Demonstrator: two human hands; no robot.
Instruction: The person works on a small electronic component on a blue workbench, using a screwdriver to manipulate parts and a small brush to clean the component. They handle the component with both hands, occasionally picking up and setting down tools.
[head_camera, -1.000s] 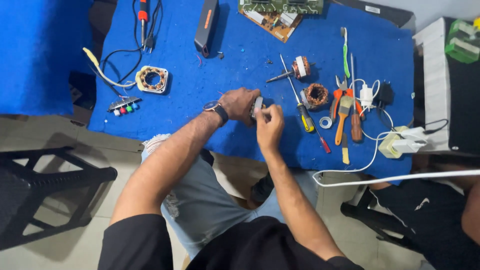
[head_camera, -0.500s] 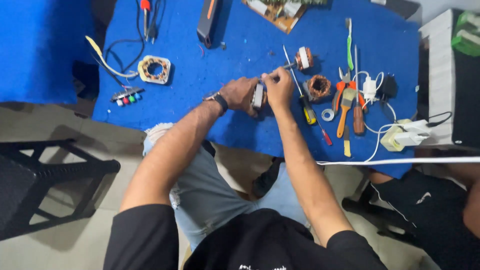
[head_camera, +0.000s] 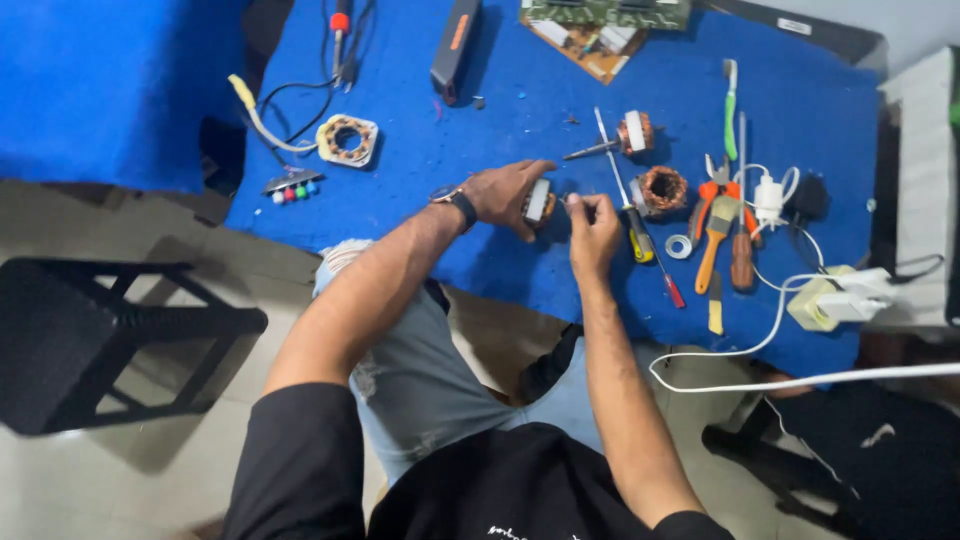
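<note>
Both hands are working at the frame's centre — the left hand (head_camera: 505, 190) gripping a small motor part (head_camera: 538, 200), the right hand (head_camera: 592, 222), having drawn slightly apart from it, pinching something too small to identify — above the blue counter (head_camera: 520, 90), beside a screwdriver (head_camera: 632, 215).

On the table (head_camera: 480, 130) we find the copper-wound coil (head_camera: 662, 188) right of both hands — rotor (head_camera: 632, 132) behind it, pliers (head_camera: 712, 192) further right — and the stator ring (head_camera: 347, 139) far left.
</note>
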